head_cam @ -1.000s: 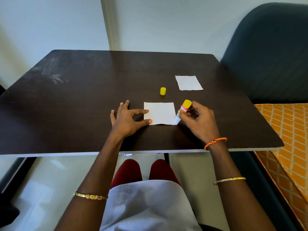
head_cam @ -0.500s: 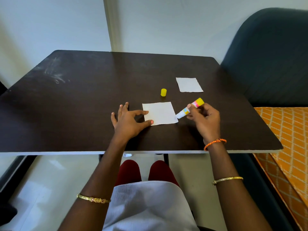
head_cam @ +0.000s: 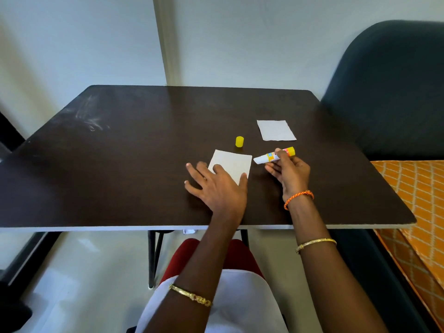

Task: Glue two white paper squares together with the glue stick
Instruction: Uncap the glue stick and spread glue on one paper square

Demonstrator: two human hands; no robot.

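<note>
Since a moment ago my left hand (head_cam: 216, 186) has slid flat, fingers spread, onto the near paper square (head_cam: 231, 164), while my right hand (head_cam: 289, 174) pinches the uncapped glue stick (head_cam: 274, 155) just beside it.

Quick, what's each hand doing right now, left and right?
Left hand: open, fingers flat on the near paper square.
Right hand: holding the uncapped glue stick, its tip just off the paper.
</note>
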